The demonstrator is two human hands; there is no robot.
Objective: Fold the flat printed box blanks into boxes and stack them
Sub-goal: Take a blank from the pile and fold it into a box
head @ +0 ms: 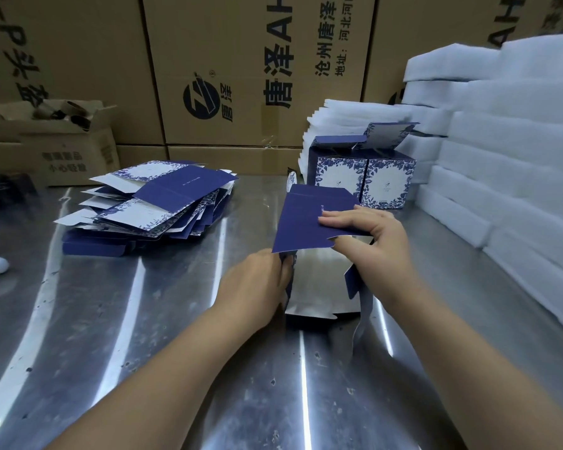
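**A:** Where is the step being worked?

**B:** At the middle of the steel worktop (111, 319), where a half-folded box (309, 219) is held open. Its left wall is gripped by the left hand (257, 282). The navy flap is pinched by the right hand (371, 235), with the fingers laid flat on top and the thumb tucked beneath.

**A:** How is the fold best done?

**B:** It is judged that the flap should be pressed along its scored crease while the left wall is kept upright, so the body stays square. Tabs should be guided in, not forced, as card this thin is likely to buckle.

**A:** And the materials?

**B:** Thin card is seen, matt navy outside and pale grey inside. A pile of flat blanks (150, 203) is fanned loosely at the left, its white panels framed in blue floral print. Two finished boxes (338, 180) are stood side by side just behind, lids raised, against soft white foam sheets (517, 157). Brown corrugated cartons (208, 60) are stacked at the back.
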